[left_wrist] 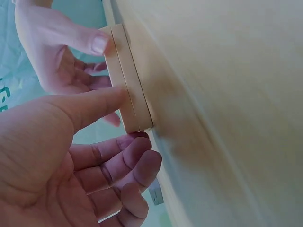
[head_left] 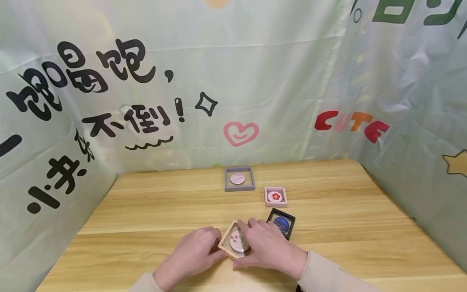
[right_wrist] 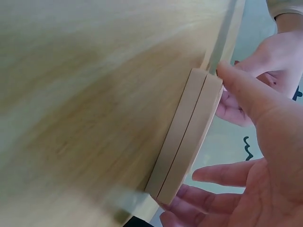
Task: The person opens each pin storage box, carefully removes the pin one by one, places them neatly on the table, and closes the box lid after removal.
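Observation:
A light peach-coloured square display frame [head_left: 227,232] with a clear window lies at the front middle of the table. Inside it shows a round pale pink badge [head_left: 237,242]. My left hand [head_left: 197,250] pinches the frame's left corner, thumb on the side and fingertips at the corner. Across the right part spreads my right hand [head_left: 269,245], gripping it with fingers at the far edge and thumb at the near one; this hides that part. A thin seam between two halves runs along the frame's side [right_wrist: 187,135] in the right wrist view.
Just beyond my right hand is a black frame [head_left: 291,231] with a blue badge. Farther back lie a small pink frame [head_left: 276,205] with a red-flower badge and a grey frame [head_left: 239,188] with a pinkish badge. Printed cloth [head_left: 277,89] walls the wooden table [head_left: 153,202] in.

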`<state>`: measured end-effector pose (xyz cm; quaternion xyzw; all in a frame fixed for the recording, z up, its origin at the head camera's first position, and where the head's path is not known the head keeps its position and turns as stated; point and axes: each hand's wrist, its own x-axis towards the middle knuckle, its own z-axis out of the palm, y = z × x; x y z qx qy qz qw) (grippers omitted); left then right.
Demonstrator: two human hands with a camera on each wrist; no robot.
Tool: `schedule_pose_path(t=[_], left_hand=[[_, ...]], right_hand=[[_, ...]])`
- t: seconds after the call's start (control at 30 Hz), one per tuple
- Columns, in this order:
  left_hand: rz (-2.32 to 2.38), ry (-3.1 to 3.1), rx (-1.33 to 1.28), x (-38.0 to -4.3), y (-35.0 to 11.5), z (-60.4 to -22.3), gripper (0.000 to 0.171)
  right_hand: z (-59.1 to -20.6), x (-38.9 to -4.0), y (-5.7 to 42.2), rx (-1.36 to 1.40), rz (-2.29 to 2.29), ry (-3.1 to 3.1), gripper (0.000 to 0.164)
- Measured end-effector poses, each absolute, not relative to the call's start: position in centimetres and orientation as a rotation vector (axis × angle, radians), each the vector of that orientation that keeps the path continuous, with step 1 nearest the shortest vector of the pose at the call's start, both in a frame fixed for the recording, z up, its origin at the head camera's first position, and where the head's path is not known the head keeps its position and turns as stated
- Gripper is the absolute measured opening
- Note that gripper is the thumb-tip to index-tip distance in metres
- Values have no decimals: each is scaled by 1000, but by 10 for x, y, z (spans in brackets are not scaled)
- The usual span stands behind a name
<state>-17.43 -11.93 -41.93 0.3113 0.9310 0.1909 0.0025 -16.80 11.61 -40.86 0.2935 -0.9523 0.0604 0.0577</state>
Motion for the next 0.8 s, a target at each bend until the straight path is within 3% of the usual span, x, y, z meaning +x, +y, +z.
schedule_pose_path(t=[0.57,0.8], left_hand=[[750,2871,871,-172,-116,-416,21],[923,2794,838,-175,-123,-414,34]], right_hand=[[-404,-176,115,854,312,-2977,95],[-394,-183,120,841,465,-2973,94]])
